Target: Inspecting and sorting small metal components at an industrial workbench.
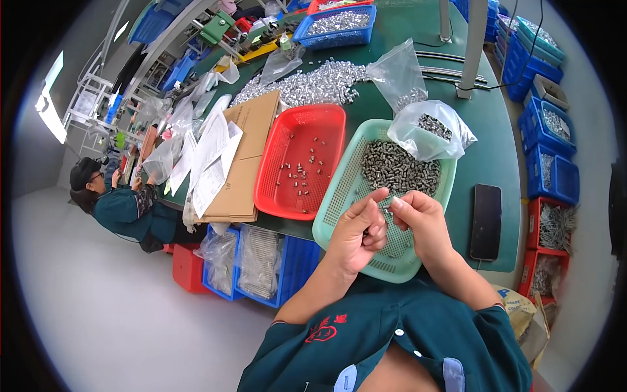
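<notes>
Over the near half of a light green perforated basket (324,222), my two hands are close together. My left hand (358,235) has its fingers curled into the palm, with thumb and index finger raised; a dark spot shows among the fingers, too small to name. Thumb and fingertips of my right hand (423,221) are pinched together beside the left fingertips. Something small and shiny shows between the hands, its shape unclear. A heap of small dark metal cylinders (398,168) fills the basket's far part. On its far right rim rests an open clear plastic bag (418,140) with more of them.
Left of the basket, a red tray (268,186) holds scattered metal cylinders. Beyond lie cardboard (251,153), papers (212,157) and a silver parts pile (313,83). A phone (485,222) lies at right, near a metal post (471,52). Another person (130,206) works far left.
</notes>
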The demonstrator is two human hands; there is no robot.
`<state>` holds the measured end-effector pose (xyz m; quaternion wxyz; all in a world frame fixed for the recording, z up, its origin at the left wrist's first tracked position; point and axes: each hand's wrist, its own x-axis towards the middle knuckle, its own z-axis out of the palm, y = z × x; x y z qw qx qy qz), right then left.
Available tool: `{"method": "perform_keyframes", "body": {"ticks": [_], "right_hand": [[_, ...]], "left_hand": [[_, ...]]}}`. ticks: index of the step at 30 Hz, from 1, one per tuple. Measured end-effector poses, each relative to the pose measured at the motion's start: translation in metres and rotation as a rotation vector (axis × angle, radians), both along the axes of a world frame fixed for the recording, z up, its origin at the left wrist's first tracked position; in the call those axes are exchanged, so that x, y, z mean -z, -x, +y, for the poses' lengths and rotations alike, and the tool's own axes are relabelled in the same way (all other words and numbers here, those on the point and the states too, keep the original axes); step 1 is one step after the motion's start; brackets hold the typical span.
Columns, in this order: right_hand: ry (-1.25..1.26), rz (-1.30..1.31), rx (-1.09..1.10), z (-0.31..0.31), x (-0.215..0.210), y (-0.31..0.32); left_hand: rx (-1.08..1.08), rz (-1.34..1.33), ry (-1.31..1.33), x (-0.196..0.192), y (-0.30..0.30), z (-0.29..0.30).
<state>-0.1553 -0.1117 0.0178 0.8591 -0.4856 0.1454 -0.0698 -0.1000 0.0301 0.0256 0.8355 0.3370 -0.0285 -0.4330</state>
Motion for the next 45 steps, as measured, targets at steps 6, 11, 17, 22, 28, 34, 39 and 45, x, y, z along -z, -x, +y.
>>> {"method": "perform_keyframes", "body": {"ticks": [6,11,17,22,28,34,39,45], "right_hand": [[-0.346,0.146,-0.136,-0.002,0.002,-0.003],[-0.479,0.153,-0.172,-0.006,0.008,-0.004],[-0.332,0.1,-0.078,-0.003,0.003,-0.004],[0.255,-0.065,0.11,-0.001,-0.004,0.002],[0.449,-0.078,0.029,-0.016,-0.008,0.001],[0.263,-0.093,-0.152,-0.031,-0.005,-0.005],[0.23,-0.094,-0.173,-0.033,0.0,-0.006],[0.299,-0.078,-0.163,-0.038,-0.009,-0.004]], "left_hand": [[-0.096,-0.179,-0.204,-0.003,0.004,-0.004],[-0.086,-0.102,-0.056,-0.014,0.004,0.0],[-0.215,-0.172,-0.173,-0.007,0.005,0.001],[-0.237,-0.136,-0.289,-0.013,0.003,0.004],[0.116,0.035,-0.321,-0.016,-0.009,0.012],[0.254,0.04,-0.274,-0.017,-0.01,0.01],[0.241,0.076,-0.237,-0.018,-0.009,0.008],[0.261,0.036,-0.258,-0.011,-0.008,0.01]]}}
